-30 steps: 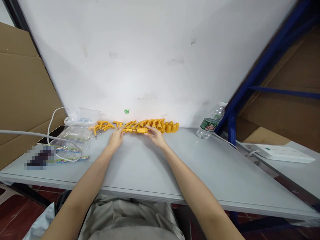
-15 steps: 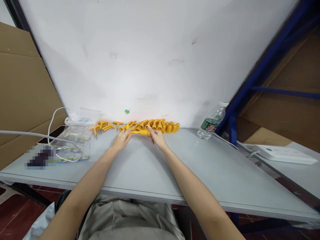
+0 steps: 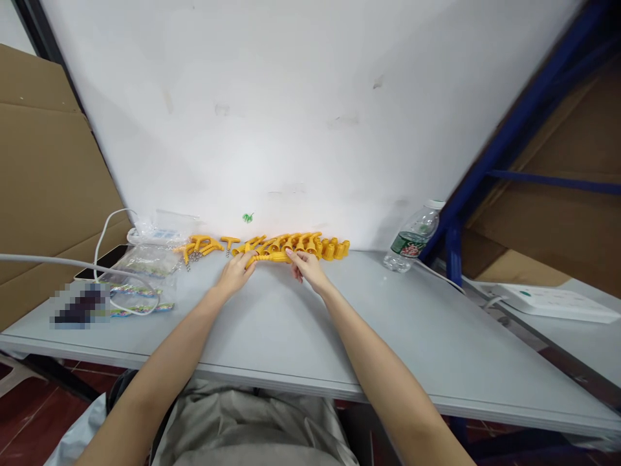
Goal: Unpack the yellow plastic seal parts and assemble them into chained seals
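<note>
A row of several yellow plastic parts (image 3: 310, 244) lies along the far edge of the grey table (image 3: 301, 336), against the white wall. Both my hands hold one long yellow part (image 3: 270, 257) just in front of that row. My left hand (image 3: 236, 273) pinches its left end, fingers curled. My right hand (image 3: 306, 269) grips its right end. More yellow T-shaped parts (image 3: 201, 244) with small chains lie to the left.
Clear plastic bags (image 3: 145, 265) and a white cable (image 3: 104, 236) lie at the left, with a phone (image 3: 104, 259) beside them. A water bottle (image 3: 412, 236) stands at the right by a blue rack post (image 3: 451, 249). A white power strip (image 3: 548, 299) rests on the neighbouring surface. Cardboard leans on both sides.
My hands have drawn the long yellow part slightly toward me, away from the row, and the left hand has moved a little right along it.
</note>
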`<state>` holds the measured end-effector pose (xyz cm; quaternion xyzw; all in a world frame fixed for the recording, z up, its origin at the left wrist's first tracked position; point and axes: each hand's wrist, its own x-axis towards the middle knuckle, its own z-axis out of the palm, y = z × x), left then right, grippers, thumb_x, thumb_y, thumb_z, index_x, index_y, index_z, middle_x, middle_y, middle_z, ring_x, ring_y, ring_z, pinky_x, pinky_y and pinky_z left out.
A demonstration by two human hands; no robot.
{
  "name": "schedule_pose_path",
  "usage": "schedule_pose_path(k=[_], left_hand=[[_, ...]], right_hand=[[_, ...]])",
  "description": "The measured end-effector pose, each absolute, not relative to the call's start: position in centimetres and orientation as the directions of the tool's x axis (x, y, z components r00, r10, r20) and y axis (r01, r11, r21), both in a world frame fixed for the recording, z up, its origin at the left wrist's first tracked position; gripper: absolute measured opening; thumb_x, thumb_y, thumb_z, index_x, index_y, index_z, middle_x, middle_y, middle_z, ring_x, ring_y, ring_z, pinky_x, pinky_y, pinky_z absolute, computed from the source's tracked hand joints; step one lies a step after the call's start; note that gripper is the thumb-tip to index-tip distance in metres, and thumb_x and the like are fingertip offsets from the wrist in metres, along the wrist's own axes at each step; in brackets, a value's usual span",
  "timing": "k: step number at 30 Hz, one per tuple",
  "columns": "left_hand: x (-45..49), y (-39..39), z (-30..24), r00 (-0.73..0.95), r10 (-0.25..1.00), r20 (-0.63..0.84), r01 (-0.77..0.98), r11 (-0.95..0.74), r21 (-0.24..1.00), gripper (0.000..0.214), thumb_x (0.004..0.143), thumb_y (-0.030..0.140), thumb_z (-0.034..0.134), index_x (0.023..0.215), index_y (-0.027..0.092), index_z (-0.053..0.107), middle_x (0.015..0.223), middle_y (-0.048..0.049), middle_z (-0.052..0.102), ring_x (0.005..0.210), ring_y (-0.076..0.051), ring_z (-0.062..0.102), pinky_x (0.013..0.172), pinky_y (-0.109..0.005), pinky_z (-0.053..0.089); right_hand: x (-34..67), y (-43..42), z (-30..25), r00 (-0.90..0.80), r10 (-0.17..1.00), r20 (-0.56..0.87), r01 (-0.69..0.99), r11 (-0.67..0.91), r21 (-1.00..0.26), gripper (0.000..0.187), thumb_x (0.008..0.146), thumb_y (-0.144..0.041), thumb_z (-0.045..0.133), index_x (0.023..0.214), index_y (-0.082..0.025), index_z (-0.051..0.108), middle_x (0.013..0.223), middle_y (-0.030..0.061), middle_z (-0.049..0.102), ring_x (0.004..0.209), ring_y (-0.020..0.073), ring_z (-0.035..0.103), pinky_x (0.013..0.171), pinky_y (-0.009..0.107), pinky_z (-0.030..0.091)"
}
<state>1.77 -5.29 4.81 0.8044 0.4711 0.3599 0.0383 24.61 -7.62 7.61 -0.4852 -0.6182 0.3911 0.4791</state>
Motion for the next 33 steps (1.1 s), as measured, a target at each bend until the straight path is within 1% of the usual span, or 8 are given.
schedule_pose_path(k=[3, 5, 8, 10, 12, 27, 30, 33], left_hand=[[2.0, -5.3, 4.9, 0.289, 0.788, 0.544, 0.721, -0.553, 0.418, 0.031, 0.094, 0.031, 0.050, 0.120, 0.022, 0.063, 0.106, -0.0069, 0.070, 0.089, -0.019, 0.065, 0.088, -0.034, 0.052], [1.9, -5.3, 5.0, 0.292, 0.800, 0.524, 0.720, -0.545, 0.431, 0.030, 0.094, 0.030, 0.050, 0.120, 0.022, 0.062, 0.108, -0.0069, 0.070, 0.090, -0.020, 0.065, 0.088, -0.035, 0.052], [1.7, -5.1, 5.2, 0.305, 0.811, 0.500, 0.703, -0.546, 0.456, 0.027, 0.094, 0.029, 0.050, 0.118, 0.022, 0.060, 0.111, -0.0071, 0.069, 0.094, -0.020, 0.065, 0.089, -0.035, 0.052], [1.5, -5.1, 5.2, 0.312, 0.811, 0.495, 0.685, -0.553, 0.474, 0.026, 0.094, 0.030, 0.051, 0.118, 0.022, 0.059, 0.116, -0.0078, 0.068, 0.099, -0.021, 0.064, 0.091, -0.035, 0.052], [1.4, -5.1, 5.3, 0.315, 0.810, 0.494, 0.670, -0.558, 0.489, 0.026, 0.094, 0.031, 0.051, 0.118, 0.021, 0.058, 0.118, -0.0085, 0.067, 0.103, -0.021, 0.064, 0.093, -0.036, 0.051], [1.5, -5.4, 5.3, 0.247, 0.805, 0.539, 0.705, -0.531, 0.470, 0.027, 0.097, 0.037, 0.046, 0.113, 0.021, 0.061, 0.109, -0.0082, 0.068, 0.100, -0.021, 0.065, 0.088, -0.033, 0.052], [1.7, -5.5, 5.3, 0.246, 0.798, 0.550, 0.705, -0.537, 0.463, 0.025, 0.098, 0.036, 0.046, 0.112, 0.022, 0.061, 0.110, -0.0080, 0.068, 0.100, -0.021, 0.065, 0.088, -0.034, 0.052], [1.8, -5.6, 5.3, 0.262, 0.781, 0.567, 0.699, -0.559, 0.446, 0.024, 0.097, 0.035, 0.047, 0.112, 0.022, 0.061, 0.112, -0.0078, 0.068, 0.103, -0.021, 0.064, 0.092, -0.035, 0.052]], right_hand=[[24.0, -7.6, 7.6, 0.048, 0.988, 0.144, 0.220, 0.130, -0.967, 0.059, 0.078, -0.076, 0.055, 0.056, -0.023, 0.046, 0.035, -0.0040, 0.044, 0.030, 0.0086, 0.033, 0.034, 0.024, 0.027], [24.0, -7.4, 7.5, 0.042, 0.993, 0.111, 0.229, 0.099, -0.969, 0.057, 0.081, -0.074, 0.054, 0.061, -0.020, 0.054, 0.040, -0.0020, 0.049, 0.031, 0.0093, 0.038, 0.035, 0.025, 0.031], [24.3, -7.1, 7.3, -0.035, 0.986, 0.165, 0.214, 0.169, -0.962, 0.050, 0.079, -0.064, 0.065, 0.094, -0.016, 0.068, 0.071, 0.0038, 0.070, 0.042, 0.0109, 0.055, 0.044, 0.025, 0.045], [24.8, -6.9, 7.1, -0.096, 0.964, 0.248, 0.181, 0.261, -0.948, 0.058, 0.073, -0.054, 0.076, 0.119, -0.021, 0.065, 0.096, 0.0055, 0.072, 0.056, 0.0125, 0.064, 0.056, 0.028, 0.054], [25.1, -6.6, 6.8, -0.143, 0.942, 0.303, 0.163, 0.325, -0.932, 0.062, 0.071, -0.049, 0.078, 0.126, -0.023, 0.064, 0.103, 0.0054, 0.071, 0.064, 0.0143, 0.067, 0.068, 0.033, 0.059], [25.0, -6.4, 6.2, -0.138, 0.943, 0.302, 0.139, 0.321, -0.937, 0.065, 0.065, -0.059, 0.079, 0.115, -0.020, 0.066, 0.084, 0.0037, 0.073, 0.065, 0.0178, 0.068, 0.076, 0.038, 0.057], [24.7, -6.7, 6.5, -0.120, 0.954, 0.276, 0.123, 0.290, -0.949, 0.064, 0.062, -0.069, 0.077, 0.100, -0.018, 0.068, 0.075, 0.0033, 0.072, 0.059, 0.0168, 0.065, 0.070, 0.035, 0.056], [24.2, -6.9, 6.5, -0.077, 0.972, 0.223, 0.135, 0.231, -0.963, 0.060, 0.065, -0.078, 0.067, 0.069, -0.019, 0.061, 0.061, 0.0030, 0.067, 0.049, 0.0152, 0.060, 0.056, 0.031, 0.053]])
